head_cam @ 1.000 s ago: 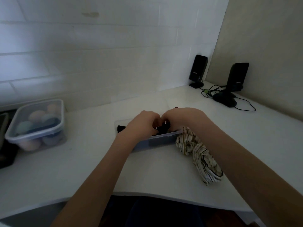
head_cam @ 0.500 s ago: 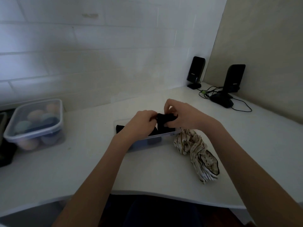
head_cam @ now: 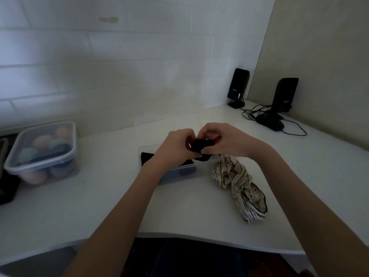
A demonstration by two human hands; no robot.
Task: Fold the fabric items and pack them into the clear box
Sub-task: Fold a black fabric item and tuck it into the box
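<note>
A small black fabric piece is pinched between my left hand and my right hand, just above the clear box at the middle of the white desk. Both hands grip the fabric from either side. Inside the box lies more black fabric at its left end. A crumpled striped cream fabric lies on the desk right of the box, touching its right end. My left forearm hides much of the box's middle.
A lidded clear tub with pastel balls stands at the left. Two black speakers with cables sit in the back right corner. The desk's front edge curves just below my arms. A dark object lies at the far left.
Both hands have risen out of the box, lifting the black fabric piece above it. The striped fabric has stayed put.
</note>
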